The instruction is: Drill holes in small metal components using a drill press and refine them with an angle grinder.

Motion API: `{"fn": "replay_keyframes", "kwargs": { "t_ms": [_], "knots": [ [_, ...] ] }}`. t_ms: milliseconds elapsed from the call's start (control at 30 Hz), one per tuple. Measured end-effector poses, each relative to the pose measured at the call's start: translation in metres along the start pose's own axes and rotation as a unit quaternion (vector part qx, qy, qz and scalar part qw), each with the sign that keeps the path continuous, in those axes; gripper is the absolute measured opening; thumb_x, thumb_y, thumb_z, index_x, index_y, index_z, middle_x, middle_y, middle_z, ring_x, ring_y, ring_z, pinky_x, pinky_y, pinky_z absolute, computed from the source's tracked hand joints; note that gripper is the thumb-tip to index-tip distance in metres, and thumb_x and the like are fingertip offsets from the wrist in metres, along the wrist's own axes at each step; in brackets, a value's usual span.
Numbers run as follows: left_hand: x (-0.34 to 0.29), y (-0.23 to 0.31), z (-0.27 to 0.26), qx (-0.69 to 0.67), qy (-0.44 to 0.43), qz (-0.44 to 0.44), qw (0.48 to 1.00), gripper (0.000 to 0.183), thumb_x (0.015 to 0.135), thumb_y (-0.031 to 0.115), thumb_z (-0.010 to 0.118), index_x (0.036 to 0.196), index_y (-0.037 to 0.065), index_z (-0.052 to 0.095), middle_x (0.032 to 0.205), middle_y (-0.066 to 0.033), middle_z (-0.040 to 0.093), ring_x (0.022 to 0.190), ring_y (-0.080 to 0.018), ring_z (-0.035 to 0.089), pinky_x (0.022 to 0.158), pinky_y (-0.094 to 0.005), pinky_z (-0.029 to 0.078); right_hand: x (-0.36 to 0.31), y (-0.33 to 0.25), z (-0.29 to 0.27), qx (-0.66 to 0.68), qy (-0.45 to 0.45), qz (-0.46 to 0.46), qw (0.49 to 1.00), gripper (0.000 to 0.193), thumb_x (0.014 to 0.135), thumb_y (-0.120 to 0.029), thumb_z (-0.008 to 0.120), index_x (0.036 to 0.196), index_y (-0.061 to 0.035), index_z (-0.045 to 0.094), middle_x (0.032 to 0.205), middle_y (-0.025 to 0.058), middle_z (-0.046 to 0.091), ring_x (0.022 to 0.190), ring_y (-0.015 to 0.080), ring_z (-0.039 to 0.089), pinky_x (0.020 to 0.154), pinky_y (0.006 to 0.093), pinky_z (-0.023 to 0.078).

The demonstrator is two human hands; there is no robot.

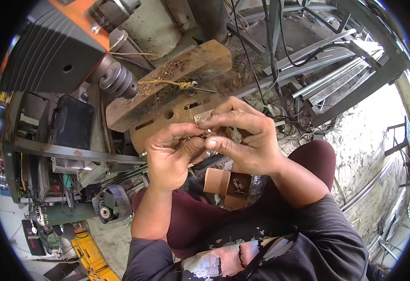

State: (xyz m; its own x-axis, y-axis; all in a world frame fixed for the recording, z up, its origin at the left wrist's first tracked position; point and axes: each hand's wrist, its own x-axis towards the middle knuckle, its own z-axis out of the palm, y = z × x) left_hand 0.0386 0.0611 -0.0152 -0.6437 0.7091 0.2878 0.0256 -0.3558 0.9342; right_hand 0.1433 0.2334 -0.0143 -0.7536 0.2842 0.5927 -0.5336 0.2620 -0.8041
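The small metal piece (204, 117) pinched between the left hand (169, 157) and the right hand (244, 140) at the frame's centre is mostly covered by fingertips; its shape cannot be told, and it is perhaps a thin bracket. The contents of the open cardboard box (226, 185) below the hands are too small to identify. The drill press head (55, 47) in the upper left is cut off by the frame's rim. The round rusty plate (167, 117) is partly hidden behind both hands.
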Motion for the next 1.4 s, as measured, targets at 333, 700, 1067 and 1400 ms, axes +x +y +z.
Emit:
{"fn": "replay_keyframes", "kwargs": {
  "t_ms": [333, 700, 1067, 1400],
  "knots": [
    [0.012, -0.017, 0.025, 0.061, 0.013, 0.005, 0.998, 0.018, 0.092, -0.005, 0.076, 0.108, 0.000, 0.071, 0.096, -0.0038, 0.073, 0.072, -0.0036, 0.060, 0.056, -0.0190, 0.045, -0.007, 0.007, -0.024, 0.030, 0.029, 0.021, 0.999, 0.026, 0.081, -0.001, 0.086, 0.107, -0.0045, 0.081, 0.096, 0.0048, 0.064, 0.089, 0.0144, 0.061, 0.076, 0.0276, 0.050],
    [0.024, -0.031, 0.033, 0.101, 0.017, 0.059, 0.993, 0.020, 0.088, -0.004, 0.081, 0.106, 0.000, 0.073, 0.098, -0.0056, 0.076, 0.081, -0.0079, 0.068, 0.071, -0.0216, 0.054, -0.010, 0.013, -0.036, 0.027, 0.049, 0.013, 0.998, 0.026, 0.081, 0.000, 0.085, 0.107, -0.0045, 0.081, 0.097, 0.0048, 0.064, 0.090, 0.0141, 0.062, 0.078, 0.0276, 0.051],
    [0.021, -0.016, 0.041, 0.091, -0.001, 0.007, 0.996, 0.020, 0.088, -0.005, 0.081, 0.105, -0.002, 0.072, 0.098, -0.0086, 0.077, 0.089, -0.0116, 0.073, 0.082, -0.0255, 0.059, -0.013, 0.016, -0.038, 0.040, 0.044, 0.018, 0.998, 0.019, 0.088, -0.002, 0.081, 0.107, -0.0002, 0.077, 0.101, 0.0102, 0.070, 0.095, 0.0164, 0.068, 0.081, 0.0291, 0.056],
    [0.019, -0.006, 0.044, 0.128, -0.015, 0.001, 0.992, 0.020, 0.087, -0.004, 0.082, 0.105, -0.002, 0.072, 0.097, -0.0094, 0.078, 0.089, -0.0124, 0.074, 0.083, -0.0263, 0.059, -0.015, 0.013, -0.035, 0.062, 0.048, 0.038, 0.996, 0.023, 0.090, -0.005, 0.080, 0.111, 0.0008, 0.073, 0.097, 0.0050, 0.069, 0.089, 0.0114, 0.064, 0.073, 0.0262, 0.051]
  ]
}}
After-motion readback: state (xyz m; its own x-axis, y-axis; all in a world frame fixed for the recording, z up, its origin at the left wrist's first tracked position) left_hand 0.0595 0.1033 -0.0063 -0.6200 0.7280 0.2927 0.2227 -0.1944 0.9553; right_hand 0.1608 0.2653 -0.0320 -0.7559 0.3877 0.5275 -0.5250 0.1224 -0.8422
